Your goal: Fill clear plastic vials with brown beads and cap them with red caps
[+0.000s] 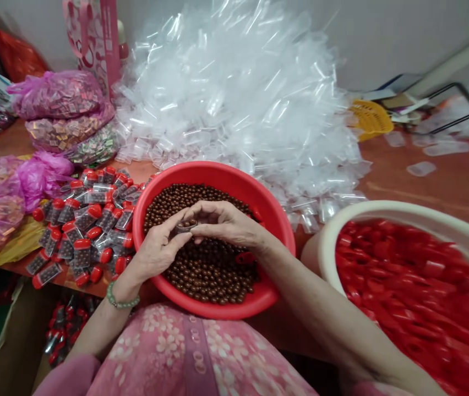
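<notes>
Above a red basin [286,231] of round brown balls [210,280], both hands meet at a small clear plastic container [186,225]. Brown balls show at its open mouth. My left hand [158,247] is closed around it, thumb along the near side. My right hand [226,223] curls over from the other side, its thumb and fingers pinched at the container's rim. The fingertips partly hide the container. Inside the basin, near my right wrist, lies a red plastic piece [245,257] among the balls.
Filled containers with red caps [81,250] are heaped at left, beside bags of small packets [59,96]. Behind the basin rises a large pile of clear empty containers [234,82]. A cream tub [327,247] of red plastic pieces [416,286] stands right. A cardboard box [11,335] sits below left.
</notes>
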A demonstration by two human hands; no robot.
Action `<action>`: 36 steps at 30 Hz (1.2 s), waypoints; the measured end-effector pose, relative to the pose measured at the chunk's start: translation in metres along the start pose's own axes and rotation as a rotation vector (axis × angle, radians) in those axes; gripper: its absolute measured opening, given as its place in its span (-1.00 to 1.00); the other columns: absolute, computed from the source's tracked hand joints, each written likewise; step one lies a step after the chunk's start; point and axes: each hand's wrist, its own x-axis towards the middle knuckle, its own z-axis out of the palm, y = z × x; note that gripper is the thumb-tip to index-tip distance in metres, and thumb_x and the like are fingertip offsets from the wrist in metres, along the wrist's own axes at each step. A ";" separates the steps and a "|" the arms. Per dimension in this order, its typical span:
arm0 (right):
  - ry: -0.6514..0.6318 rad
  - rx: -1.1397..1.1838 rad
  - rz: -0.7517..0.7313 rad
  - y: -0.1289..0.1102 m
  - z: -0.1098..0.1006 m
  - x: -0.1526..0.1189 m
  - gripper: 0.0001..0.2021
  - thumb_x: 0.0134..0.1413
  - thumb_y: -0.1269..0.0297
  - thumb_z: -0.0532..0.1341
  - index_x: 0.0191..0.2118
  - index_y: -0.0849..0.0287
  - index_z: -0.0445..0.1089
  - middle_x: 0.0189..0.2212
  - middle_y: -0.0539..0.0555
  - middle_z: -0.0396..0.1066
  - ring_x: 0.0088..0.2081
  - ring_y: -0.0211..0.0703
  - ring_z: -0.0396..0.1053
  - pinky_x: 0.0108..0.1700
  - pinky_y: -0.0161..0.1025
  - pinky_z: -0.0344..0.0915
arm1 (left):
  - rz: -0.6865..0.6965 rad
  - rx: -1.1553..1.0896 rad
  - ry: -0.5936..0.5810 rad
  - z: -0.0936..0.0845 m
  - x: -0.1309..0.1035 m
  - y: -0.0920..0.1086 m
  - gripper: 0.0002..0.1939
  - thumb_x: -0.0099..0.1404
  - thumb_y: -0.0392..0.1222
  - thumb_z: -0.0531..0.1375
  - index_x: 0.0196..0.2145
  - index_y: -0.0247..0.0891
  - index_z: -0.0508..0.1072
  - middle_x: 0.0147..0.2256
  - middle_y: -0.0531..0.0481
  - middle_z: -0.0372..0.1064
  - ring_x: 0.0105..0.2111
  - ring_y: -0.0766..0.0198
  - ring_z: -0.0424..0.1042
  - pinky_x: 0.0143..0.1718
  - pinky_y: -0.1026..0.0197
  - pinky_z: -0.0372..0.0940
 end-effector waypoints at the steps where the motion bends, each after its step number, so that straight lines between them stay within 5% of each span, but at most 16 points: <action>1: 0.022 -0.009 -0.018 0.001 0.001 -0.001 -0.68 -0.03 0.20 0.40 -0.17 0.21 0.41 -0.30 0.01 0.46 -0.36 -0.31 0.42 -0.32 -0.33 0.44 | -0.012 -0.032 0.000 0.000 0.000 0.000 -0.47 0.36 -0.17 0.12 0.26 -0.31 0.26 0.20 -0.14 0.33 0.20 0.10 0.31 0.27 0.05 0.16; 11: 0.151 -0.373 -0.226 -0.006 0.008 -0.008 -0.80 0.05 0.23 0.34 -0.20 0.17 0.52 -0.25 0.06 0.56 -0.25 -0.19 0.50 -0.18 -0.25 0.43 | -0.025 0.112 0.100 -0.003 -0.004 0.003 -0.63 0.35 -0.23 0.10 0.08 -0.32 0.42 -0.01 -0.12 0.49 -0.03 0.17 0.46 0.06 0.15 0.31; 17: 0.202 -0.459 -0.245 -0.002 0.007 -0.009 -0.75 0.11 0.19 0.31 -0.11 0.15 0.54 -0.26 0.07 0.58 -0.27 -0.17 0.52 -0.17 -0.24 0.43 | -0.088 -0.102 0.068 0.000 0.001 -0.005 -0.65 0.29 -0.23 0.17 0.03 -0.31 0.44 -0.07 -0.10 0.50 -0.06 0.18 0.47 0.04 0.16 0.34; 22: 0.228 -0.627 -0.340 -0.002 0.007 -0.011 -0.64 0.16 0.25 0.27 0.08 0.11 0.46 -0.05 0.09 0.56 -0.08 -0.11 0.51 0.02 -0.18 0.40 | -0.129 -0.324 0.115 0.000 0.006 -0.003 -0.61 0.21 -0.25 0.23 0.00 -0.36 0.43 -0.08 -0.13 0.51 -0.12 0.21 0.49 -0.04 0.19 0.37; 27: 0.201 -0.742 -0.458 0.000 0.006 -0.010 -0.66 0.22 0.27 0.23 0.10 0.07 0.44 -0.13 0.08 0.56 -0.17 -0.17 0.51 -0.06 -0.21 0.43 | -0.088 -0.306 0.137 0.000 0.007 -0.002 -0.67 0.21 -0.27 0.23 -0.05 -0.35 0.47 -0.08 -0.11 0.51 -0.07 0.20 0.47 0.01 0.20 0.33; 36: 0.114 -0.989 -0.369 0.013 0.013 -0.020 -0.24 0.18 0.11 0.24 0.41 0.02 -0.07 0.20 0.23 0.32 0.00 -0.01 0.47 0.10 0.01 0.40 | -0.085 -0.269 0.150 0.001 0.005 -0.010 -0.65 0.22 -0.26 0.23 -0.02 -0.33 0.46 -0.11 -0.09 0.50 -0.12 0.20 0.46 0.00 0.18 0.31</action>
